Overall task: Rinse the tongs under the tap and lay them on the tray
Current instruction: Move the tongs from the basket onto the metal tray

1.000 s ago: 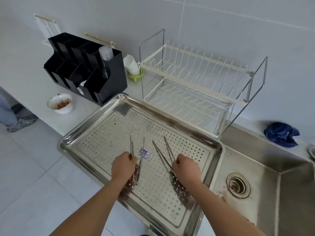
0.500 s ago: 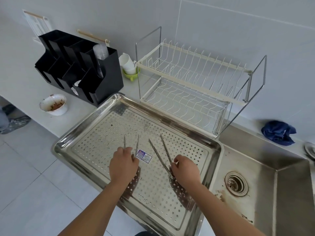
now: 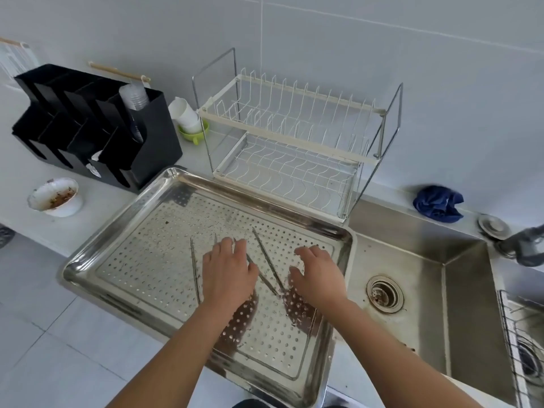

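Left tongs (image 3: pixel 194 266) and right tongs (image 3: pixel 268 259) lie on the perforated steel tray (image 3: pixel 141 254). The left hand (image 3: pixel 228 272) and right hand (image 3: pixel 318 275) are above them, fingers spread, gripping nothing.

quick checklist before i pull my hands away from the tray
1. Left tongs lying on the tray: ok.
2. Right tongs lying on the tray, inside the rim: ok.
3. Left hand has straight fingers and grips nothing: ok.
4. Right hand is open and grips nothing: ok.
5. Left hand clear of the tongs arm that runs under it: cannot tell.
6. Tongs rinsed clean: cannot tell.
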Available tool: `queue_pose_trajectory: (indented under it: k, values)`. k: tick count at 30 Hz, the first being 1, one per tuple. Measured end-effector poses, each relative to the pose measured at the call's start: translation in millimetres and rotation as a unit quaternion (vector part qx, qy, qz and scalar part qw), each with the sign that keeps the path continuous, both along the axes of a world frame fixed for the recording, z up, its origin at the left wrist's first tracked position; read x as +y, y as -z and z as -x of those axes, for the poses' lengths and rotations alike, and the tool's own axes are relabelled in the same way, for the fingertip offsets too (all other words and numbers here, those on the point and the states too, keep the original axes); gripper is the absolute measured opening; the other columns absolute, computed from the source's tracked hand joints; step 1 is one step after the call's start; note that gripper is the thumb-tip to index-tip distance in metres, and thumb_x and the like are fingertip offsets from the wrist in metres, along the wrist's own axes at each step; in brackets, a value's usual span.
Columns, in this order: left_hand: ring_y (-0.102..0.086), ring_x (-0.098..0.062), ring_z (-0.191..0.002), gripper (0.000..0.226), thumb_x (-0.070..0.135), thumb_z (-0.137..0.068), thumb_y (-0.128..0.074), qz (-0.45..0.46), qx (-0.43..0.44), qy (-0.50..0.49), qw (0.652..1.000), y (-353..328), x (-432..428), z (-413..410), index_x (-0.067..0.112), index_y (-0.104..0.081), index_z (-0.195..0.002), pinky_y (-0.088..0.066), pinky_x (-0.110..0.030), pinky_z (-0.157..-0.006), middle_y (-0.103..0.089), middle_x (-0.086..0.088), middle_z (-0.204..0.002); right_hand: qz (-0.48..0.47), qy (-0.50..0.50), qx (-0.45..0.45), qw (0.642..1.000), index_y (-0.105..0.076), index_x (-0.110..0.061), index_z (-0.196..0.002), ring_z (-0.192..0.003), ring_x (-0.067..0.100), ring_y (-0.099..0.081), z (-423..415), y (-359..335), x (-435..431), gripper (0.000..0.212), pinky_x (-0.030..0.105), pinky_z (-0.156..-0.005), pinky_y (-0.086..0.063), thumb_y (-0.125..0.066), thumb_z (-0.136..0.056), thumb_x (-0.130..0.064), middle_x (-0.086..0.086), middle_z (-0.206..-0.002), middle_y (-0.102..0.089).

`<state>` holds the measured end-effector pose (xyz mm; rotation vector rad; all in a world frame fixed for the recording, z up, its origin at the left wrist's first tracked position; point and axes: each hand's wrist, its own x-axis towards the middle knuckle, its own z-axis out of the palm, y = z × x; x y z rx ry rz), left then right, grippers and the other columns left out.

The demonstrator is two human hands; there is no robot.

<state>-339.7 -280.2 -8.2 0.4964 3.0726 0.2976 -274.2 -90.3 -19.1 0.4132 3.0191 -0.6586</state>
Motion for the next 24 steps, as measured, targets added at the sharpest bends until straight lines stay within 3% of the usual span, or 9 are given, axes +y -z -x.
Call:
queue_pose_trajectory:
  k: [7,11,15,24]
  values:
    - [-0.047,-0.028,-0.133,0.057,0.041,-0.094,-0.051,-0.019,0.022,0.091,0.995,-27.4,55.6,-13.2,0.015,-0.044,-0.145,-0.033,-0.046,-0.114,-0.050,-0.012,-0.144,-0.014,0.074,0.039,0.996,-0.054,-0.021,-0.142,-0.127,0.025,-0.052,-33.0,-29.6,41.8,0.047,0.039,-0.096,-0.050,-0.058,-0.098,-0.036,0.003,-0.134,-0.061]
    - [-0.042,-0.030,-0.140,0.061,0.042,-0.095,-0.049,-0.020,0.031,0.146,0.989,-39.4,90.3,-29.5,0.016,-0.040,-0.149,-0.026,-0.050,-0.120,-0.047,-0.014,-0.150,-0.031,0.116,0.051,0.992,-0.056,-0.022,-0.139,-0.122,0.025,-0.055,-61.2,-42.0,67.7,0.045,0.037,-0.090,-0.051,-0.059,-0.097,-0.037,0.003,-0.127,-0.064]
    - [-0.035,-0.031,-0.146,0.065,0.046,-0.096,-0.046,-0.021,0.040,0.206,0.978,-53.6,129.7,-52.3,0.019,-0.033,-0.153,-0.019,-0.053,-0.123,-0.039,-0.014,-0.157,-0.040,0.167,0.048,0.984,-0.054,-0.022,-0.142,-0.128,0.025,-0.051,-94.0,-50.9,96.3,0.049,0.039,-0.093,-0.051,-0.059,-0.097,-0.041,0.002,-0.133,-0.061]
    - [-0.031,-0.034,-0.148,0.070,0.050,-0.095,-0.042,-0.019,0.067,0.306,0.949,-68.2,235.9,-123.8,0.019,-0.025,-0.156,-0.022,-0.054,-0.123,-0.036,-0.017,-0.159,-0.060,0.256,0.039,0.964,-0.052,-0.024,-0.145,-0.128,0.027,-0.049,-190.0,-71.8,184.0,0.053,0.040,-0.099,-0.048,-0.059,-0.097,-0.045,0.002,-0.140,-0.057]
